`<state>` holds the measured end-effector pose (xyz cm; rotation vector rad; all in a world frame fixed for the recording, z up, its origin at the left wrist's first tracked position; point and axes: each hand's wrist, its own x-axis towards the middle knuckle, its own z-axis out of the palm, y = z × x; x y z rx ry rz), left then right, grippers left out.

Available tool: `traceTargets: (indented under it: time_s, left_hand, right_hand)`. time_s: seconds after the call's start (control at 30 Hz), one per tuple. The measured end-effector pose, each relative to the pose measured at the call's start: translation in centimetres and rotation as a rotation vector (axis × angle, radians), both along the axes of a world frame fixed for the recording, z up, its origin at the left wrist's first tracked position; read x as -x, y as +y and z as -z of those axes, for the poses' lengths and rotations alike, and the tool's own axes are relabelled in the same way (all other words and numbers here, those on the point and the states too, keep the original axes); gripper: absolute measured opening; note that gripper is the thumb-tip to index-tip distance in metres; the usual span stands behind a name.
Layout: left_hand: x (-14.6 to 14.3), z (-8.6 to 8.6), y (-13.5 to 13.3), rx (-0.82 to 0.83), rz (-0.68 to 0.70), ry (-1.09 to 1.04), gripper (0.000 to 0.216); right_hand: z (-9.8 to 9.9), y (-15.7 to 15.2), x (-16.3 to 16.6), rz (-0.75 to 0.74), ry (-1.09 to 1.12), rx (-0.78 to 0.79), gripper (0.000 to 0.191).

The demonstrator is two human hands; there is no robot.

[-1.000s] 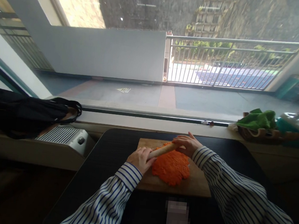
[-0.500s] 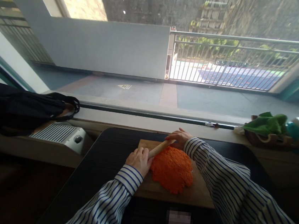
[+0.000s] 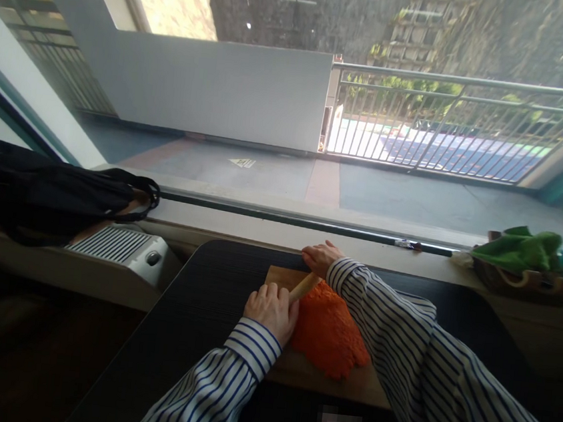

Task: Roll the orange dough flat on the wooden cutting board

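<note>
A flattened sheet of orange dough (image 3: 329,333) lies on a wooden board (image 3: 295,371) on a black table (image 3: 200,310). A wooden rolling pin (image 3: 303,285) rests across the dough's far left edge. My left hand (image 3: 272,310) is closed over the pin's near end. My right hand (image 3: 321,257) presses on the pin's far end at the back of the board, fingers curled over it. Both arms wear blue-and-white striped sleeves; the right sleeve hides part of the board.
A black bag (image 3: 36,192) lies on the sill at left above a grey vented heater (image 3: 121,251). A green cloth in a wooden holder (image 3: 518,253) sits at the right of the sill. A window looks onto a balcony railing (image 3: 452,121).
The rolling pin and both hands have moved away from me and to the left across the dough, toward the board's far corner. The view has shifted slightly to the left.
</note>
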<state>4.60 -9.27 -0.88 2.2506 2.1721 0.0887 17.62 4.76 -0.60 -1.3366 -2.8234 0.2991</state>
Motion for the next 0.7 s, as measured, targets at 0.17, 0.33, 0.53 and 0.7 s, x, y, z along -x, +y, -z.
traceTargets:
  time_s: [0.17,0.33,0.53,0.7]
  left_hand:
    - [-0.5,0.8,0.9,-0.062,-0.036,-0.077,0.041]
    - [-0.7,2.9,1.3,-0.140,0.038,-0.175,0.044]
    - [-1.5,3.4,0.7,-0.058,0.149,-0.258,0.046]
    - [-2.0,3.4,0.4,-0.014,0.196,-0.284,0.046]
  right_hand:
    - [0.8,0.0,1.2,-0.029,-0.020,0.050,0.041]
    - [1.8,0.0,0.1,-0.018,-0.100,0.071,0.049]
    - [2.3,-1.1,-1.7,-0.020,-0.139,0.018,0.050]
    - [1.9,-2.2,-2.6,-0.026,-0.165,-0.009,0.051]
